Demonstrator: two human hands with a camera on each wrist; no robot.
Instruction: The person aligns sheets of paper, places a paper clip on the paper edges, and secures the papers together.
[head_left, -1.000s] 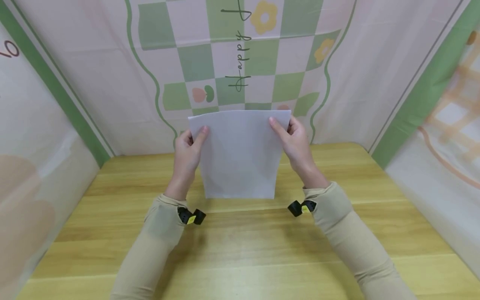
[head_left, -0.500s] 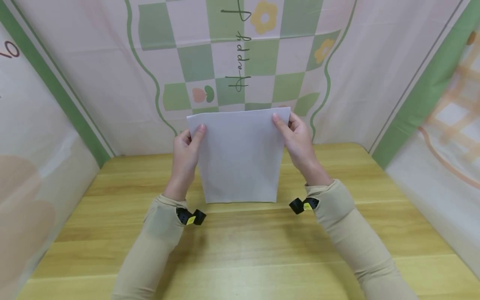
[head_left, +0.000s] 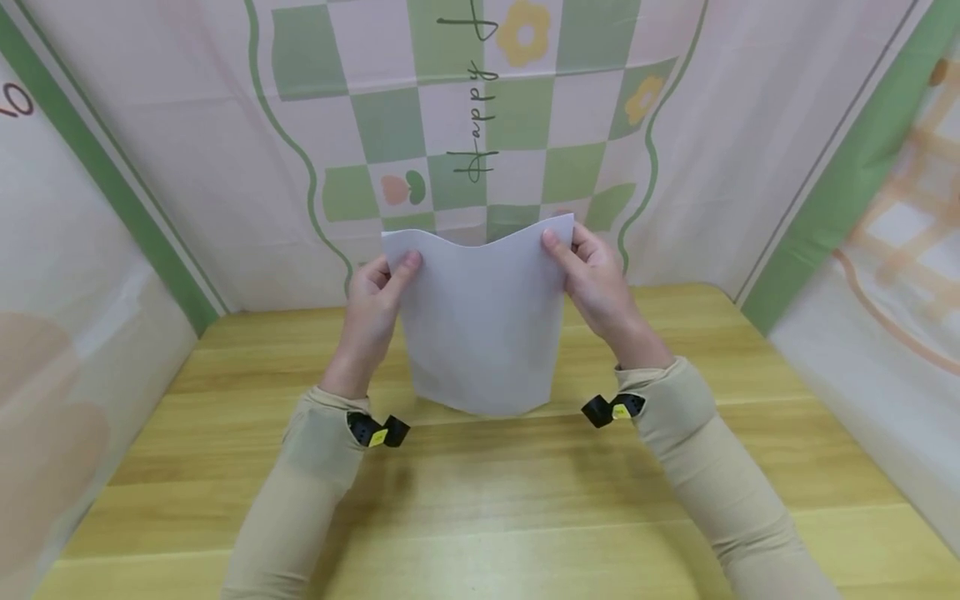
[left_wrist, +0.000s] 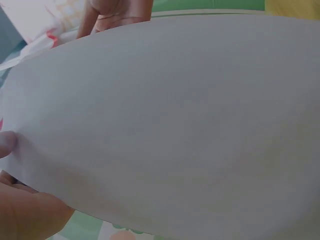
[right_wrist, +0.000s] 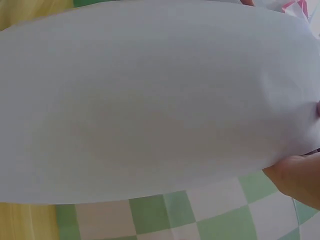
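A blank white sheet of paper (head_left: pixel 483 325) is held up between both hands, its top edge dipping and its lower edge bulging toward me. My left hand (head_left: pixel 373 304) pinches the upper left corner, thumb in front and fingers behind. On the other side my right hand (head_left: pixel 597 283) pinches the upper right corner the same way. The bent paper (left_wrist: pixel 170 120) fills most of the left wrist view, with part of the left hand (left_wrist: pixel 30 212) at the lower left. In the right wrist view the paper (right_wrist: pixel 150 105) spans the frame, and the right hand (right_wrist: pixel 297 177) shows at the right edge.
Below the paper lies a wooden table (head_left: pixel 480 508). Behind it hangs a cloth backdrop (head_left: pixel 187 150) with green checks, flowers and lettering, and more patterned cloth stands at both sides. A small black camera (head_left: pixel 378 431) sits on the left wrist, another camera (head_left: pixel 611 410) on the right.
The paper has gone from nearly flat to bowed, its top edge sagging in the middle and its bottom edge curving. The hands have drawn slightly closer together, both still pinching the corners.
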